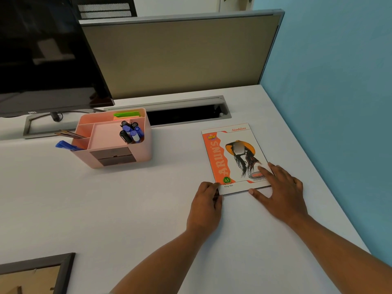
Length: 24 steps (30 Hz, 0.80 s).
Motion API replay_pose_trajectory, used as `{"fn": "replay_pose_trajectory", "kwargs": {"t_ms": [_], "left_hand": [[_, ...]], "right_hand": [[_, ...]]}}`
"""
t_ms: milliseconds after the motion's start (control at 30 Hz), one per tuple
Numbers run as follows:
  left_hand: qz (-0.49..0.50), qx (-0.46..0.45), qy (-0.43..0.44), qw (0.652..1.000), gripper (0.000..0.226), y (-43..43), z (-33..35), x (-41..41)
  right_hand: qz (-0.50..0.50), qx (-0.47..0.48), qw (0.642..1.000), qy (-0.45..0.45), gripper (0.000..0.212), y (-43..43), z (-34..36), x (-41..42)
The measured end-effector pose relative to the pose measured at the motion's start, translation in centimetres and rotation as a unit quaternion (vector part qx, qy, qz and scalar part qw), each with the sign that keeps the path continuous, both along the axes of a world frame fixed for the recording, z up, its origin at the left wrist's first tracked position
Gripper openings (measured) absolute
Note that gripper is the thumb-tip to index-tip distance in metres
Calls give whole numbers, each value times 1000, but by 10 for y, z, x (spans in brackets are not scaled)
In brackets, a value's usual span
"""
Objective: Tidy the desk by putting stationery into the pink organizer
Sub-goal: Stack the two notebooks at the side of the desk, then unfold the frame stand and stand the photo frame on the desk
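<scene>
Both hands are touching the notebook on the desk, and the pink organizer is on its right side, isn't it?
Not quite. The head view shows the pink organizer to the left of the notebook, not the right. The left hand and the right hand are both touching the notebook on the desk.

left hand (204, 205), right hand (282, 187) — bare, forearms (331, 240) too.

The pink organizer (118, 160) stands upright on the desk (148, 209), holding blue and black markers (131, 132), green sticky notes (126, 114) and a blue pen (67, 146) leaning towards nine o'clock. At its three o'clock, well apart, an orange-and-white notebook (233, 153) lies flat.
</scene>
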State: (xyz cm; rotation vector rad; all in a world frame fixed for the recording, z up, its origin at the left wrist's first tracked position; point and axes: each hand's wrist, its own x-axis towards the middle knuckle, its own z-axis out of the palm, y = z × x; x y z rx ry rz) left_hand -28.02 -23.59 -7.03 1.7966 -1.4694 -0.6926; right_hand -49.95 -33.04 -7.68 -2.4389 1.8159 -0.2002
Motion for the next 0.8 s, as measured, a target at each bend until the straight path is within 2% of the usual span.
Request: {"fn": "replay_pose_trajectory", "kwargs": {"t_ms": [300, 533, 700, 800], "left_hand": [[0, 7, 6, 1000, 37, 0, 2, 0], [5, 21, 28, 999, 46, 27, 5, 14], [-31, 39, 18, 999, 46, 61, 5, 42], [-98, 57, -53, 992, 47, 82, 15, 67]], "right_hand": [[-1, 3, 1000, -3, 82, 1, 0, 0], [-20, 8, 998, -63, 83, 42, 0, 7], [67, -7, 992, -108, 66, 97, 0, 35], [117, 9, 984, -133, 53, 118, -1, 61]]}}
